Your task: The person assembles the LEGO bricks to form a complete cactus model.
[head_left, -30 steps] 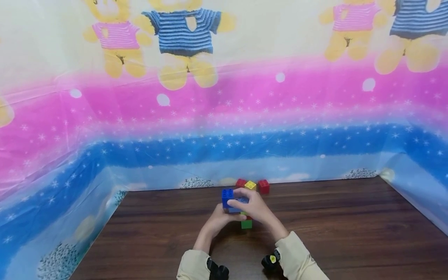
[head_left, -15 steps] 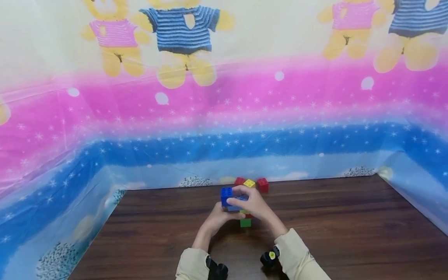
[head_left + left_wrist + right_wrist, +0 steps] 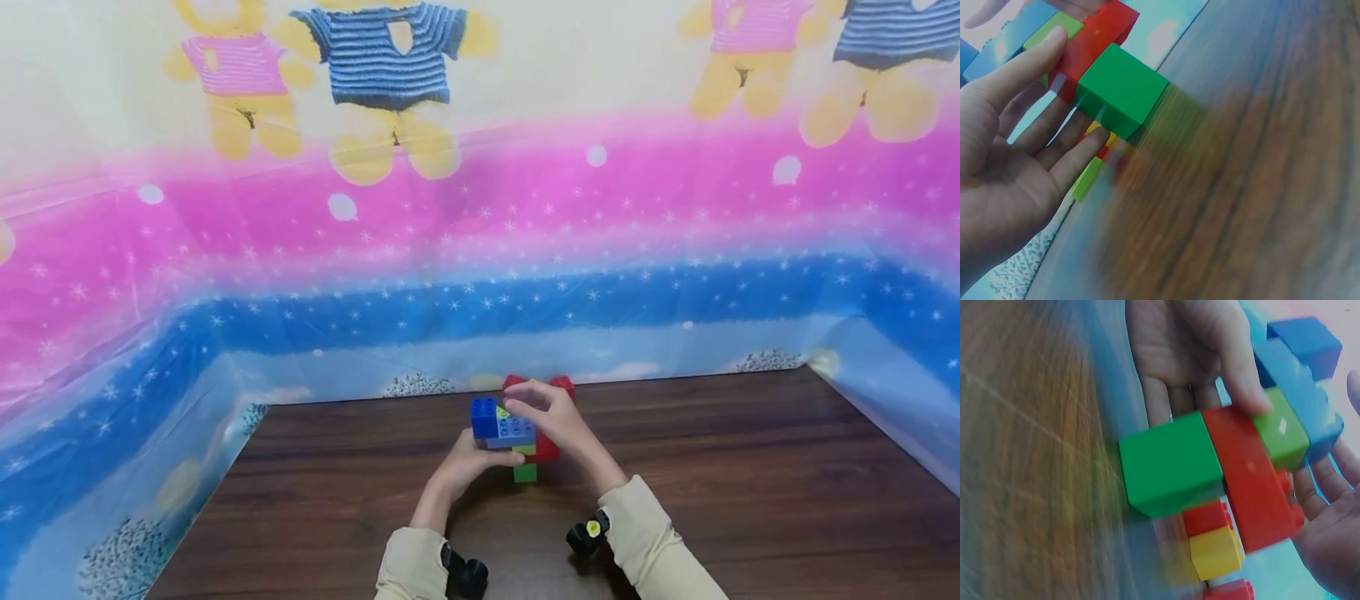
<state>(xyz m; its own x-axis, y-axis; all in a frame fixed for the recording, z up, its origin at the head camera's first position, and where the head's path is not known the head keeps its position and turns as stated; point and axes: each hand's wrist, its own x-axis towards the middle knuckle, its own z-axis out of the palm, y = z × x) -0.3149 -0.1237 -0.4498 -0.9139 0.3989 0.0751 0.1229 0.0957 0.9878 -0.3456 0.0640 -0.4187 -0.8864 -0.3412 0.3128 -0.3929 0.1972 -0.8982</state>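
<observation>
Block stack (image 3: 516,442) – green at the bottom, then red, lime, blue on top – left hand (image 3: 468,462) grips its side, right hand (image 3: 551,417) hovers loose, fingers relaxed.

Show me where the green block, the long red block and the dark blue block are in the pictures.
green block (image 3: 1169,459), right wrist view, on its large front face.
red block (image 3: 1254,475), right wrist view, on the middle of its long side.
dark blue block (image 3: 484,417), head view, on its studded top.

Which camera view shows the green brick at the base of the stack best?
The right wrist view: the green brick fills the middle, its faces clear. The left wrist view shows it too, slightly blurred. In the head view it is small, below the left hand.
</observation>
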